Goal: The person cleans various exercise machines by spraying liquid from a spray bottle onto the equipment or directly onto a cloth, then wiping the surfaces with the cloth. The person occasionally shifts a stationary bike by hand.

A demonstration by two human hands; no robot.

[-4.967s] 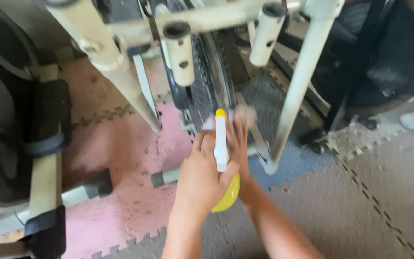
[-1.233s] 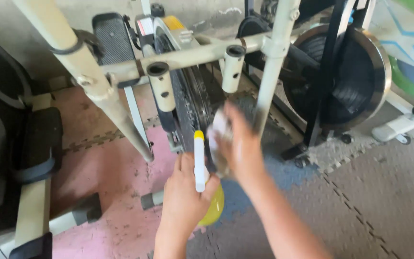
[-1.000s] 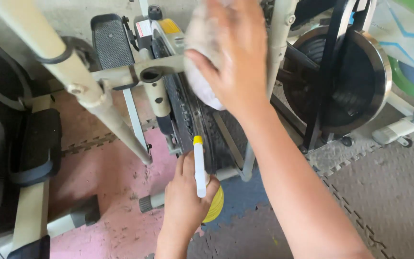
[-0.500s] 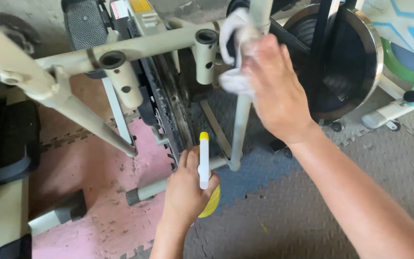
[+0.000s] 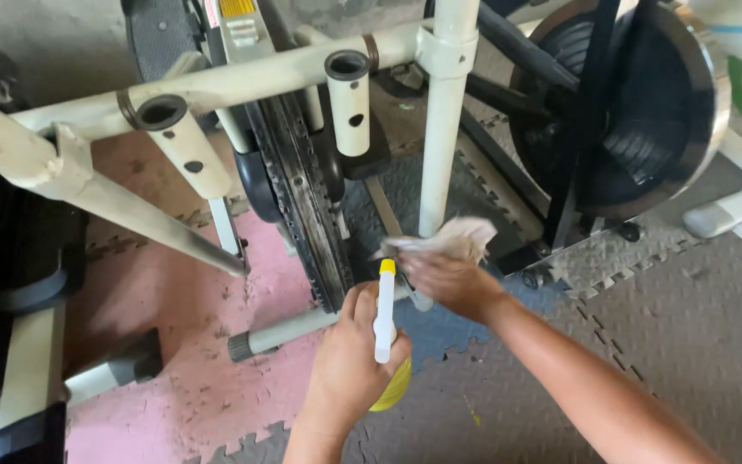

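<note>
Lowered since half a second ago: right hand [image 5: 450,282] with its cloth [image 5: 448,241], down from high on the white upright post [image 5: 440,129] to the post's foot, near the floor. Pale, crumpled, bunched up, pressed against the post's base just above the fingers. Clenched around that cloth. Left hand [image 5: 349,365] wrapped tight around a spray bottle [image 5: 386,326], white nozzle with a yellow tip pointing up, yellow body showing below the palm. Just left of the right hand, nearly touching. Up top on the cream exercise bike frame [image 5: 242,77], a small rectangular yellow label [image 5: 237,7] above a white one.
</note>
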